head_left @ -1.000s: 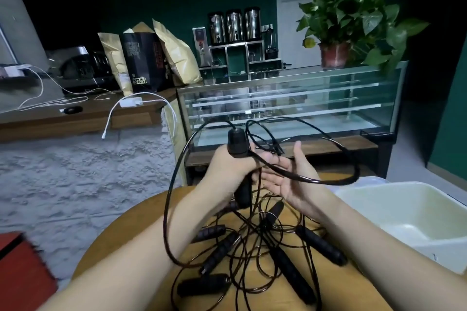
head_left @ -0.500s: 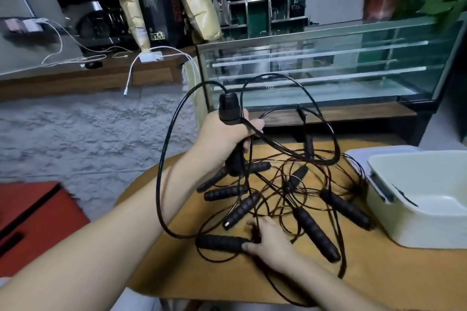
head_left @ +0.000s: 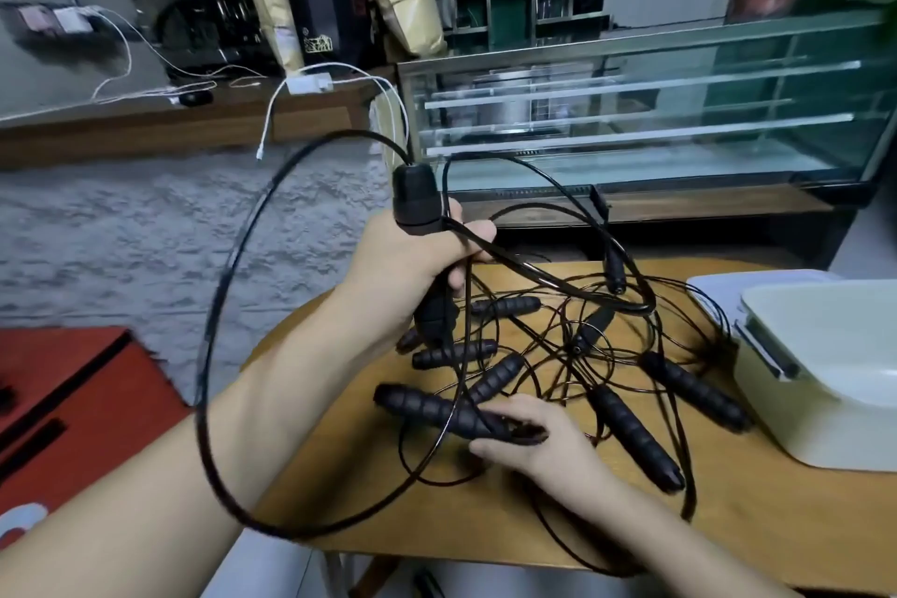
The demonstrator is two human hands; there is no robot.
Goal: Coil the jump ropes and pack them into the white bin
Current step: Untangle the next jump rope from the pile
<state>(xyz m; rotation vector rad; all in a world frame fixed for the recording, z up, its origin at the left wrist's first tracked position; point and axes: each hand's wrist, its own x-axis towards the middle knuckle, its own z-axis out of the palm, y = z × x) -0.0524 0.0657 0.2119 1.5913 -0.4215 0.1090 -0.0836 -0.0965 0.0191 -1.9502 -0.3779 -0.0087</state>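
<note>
Gripping a smooth black handle (head_left: 418, 202) upright, the left hand (head_left: 412, 267) is curled above the round wooden desk (head_left: 631, 515). A ribbed foam handle (head_left: 437, 410) is pinched by right hand (head_left: 531, 444) fingers amid tangled thin ropes (head_left: 558, 345). The white bin (head_left: 825, 384) sits at the desk's right edge.

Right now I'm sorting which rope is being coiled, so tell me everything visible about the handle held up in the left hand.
The raised black jump-rope handle is smooth, plastic-looking, with a rounded cap on top. It stands roughly upright above the round wooden table, gripped by the left hand. Its thick black cord leaves the cap and loops left.
</note>
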